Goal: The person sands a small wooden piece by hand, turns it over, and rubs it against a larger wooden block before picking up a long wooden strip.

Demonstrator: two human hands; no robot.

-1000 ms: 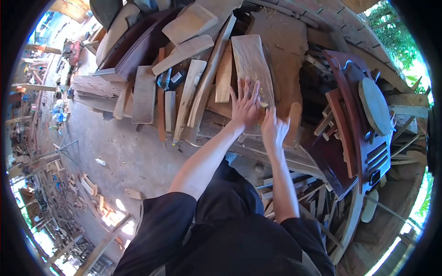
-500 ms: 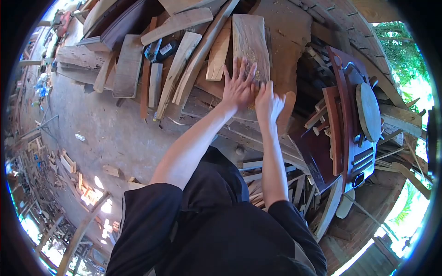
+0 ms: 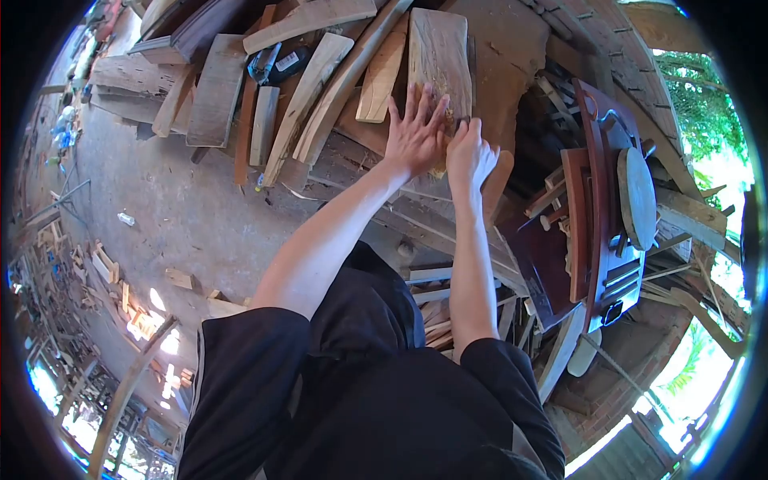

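Note:
A thick wooden board with a rough, crumbly patch lies on the bench at the top centre. My left hand rests flat on its near part, fingers spread. Close beside it, my right hand is closed in a fist at the board's right edge. A small dark tip shows by the right fingers, but the fist hides the rest of what it holds. To the left of the board lies a shorter pale wood piece.
Curved wood strips and a black object with a white label lie left on the bench. Dark red wooden furniture stands on the right. Scrap wood lies on the concrete floor.
The view has tilted a little, so the bench and wood sit higher in the picture. Both hands keep their places on the board, with the right still closed.

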